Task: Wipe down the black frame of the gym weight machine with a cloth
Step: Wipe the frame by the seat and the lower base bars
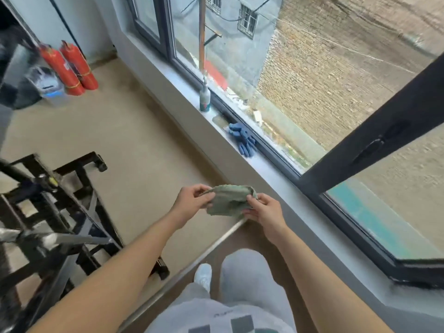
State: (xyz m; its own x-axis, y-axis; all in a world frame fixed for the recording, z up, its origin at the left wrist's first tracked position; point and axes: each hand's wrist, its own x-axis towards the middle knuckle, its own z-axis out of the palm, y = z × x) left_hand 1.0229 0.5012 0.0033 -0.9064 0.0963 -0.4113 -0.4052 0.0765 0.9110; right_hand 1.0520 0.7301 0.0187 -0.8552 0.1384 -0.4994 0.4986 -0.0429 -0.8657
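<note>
A small green-grey cloth (229, 199) is held out in front of me between both hands, above the floor near the window. My left hand (192, 203) pinches its left edge between thumb and fingers. My right hand (265, 211) pinches its right edge. The black frame of the weight machine (79, 210) stands low at the left, apart from both hands, with a silver bar (50, 240) across it.
A long grey window sill (192, 116) runs along the right with a spray bottle (205, 98) and blue gloves (242, 139) on it. An open window sash (384, 138) juts in at the right. Two red fire extinguishers (69, 66) stand at the back left. A metal strip (192, 263) crosses the floor.
</note>
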